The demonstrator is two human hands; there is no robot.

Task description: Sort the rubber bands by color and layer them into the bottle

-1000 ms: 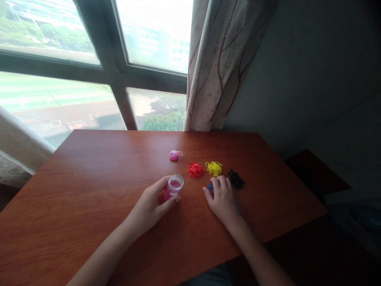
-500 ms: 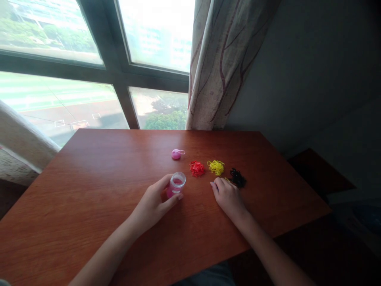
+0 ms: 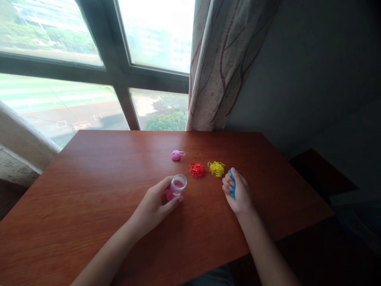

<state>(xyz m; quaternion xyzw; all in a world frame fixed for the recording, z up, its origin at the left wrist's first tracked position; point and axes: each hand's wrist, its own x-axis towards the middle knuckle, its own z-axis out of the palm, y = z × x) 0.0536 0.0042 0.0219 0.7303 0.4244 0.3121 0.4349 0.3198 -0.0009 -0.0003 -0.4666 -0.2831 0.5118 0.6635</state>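
My left hand is wrapped around a small clear jar with a pink lower part. The jar stands upright with its mouth uncovered. To its right, my right hand is closed in a fist around a bunch of what look like blue rubber bands, which shows between fingers and palm. A loose pile of red rubber bands lies just beyond the jar. Beside that is a pile of yellow rubber bands, close to my right fingertips. The black pile's spot is mostly hidden by my right hand.
A pink lid with a loop rests on the brown wooden table, behind the jar. The table's far edge runs along a window and a patterned curtain. A dark wall is on the right.
My right hand has turned over and shifted right, bringing the blue bunch in its fist into view and covering the black pile. My left hand keeps its hold on the jar.
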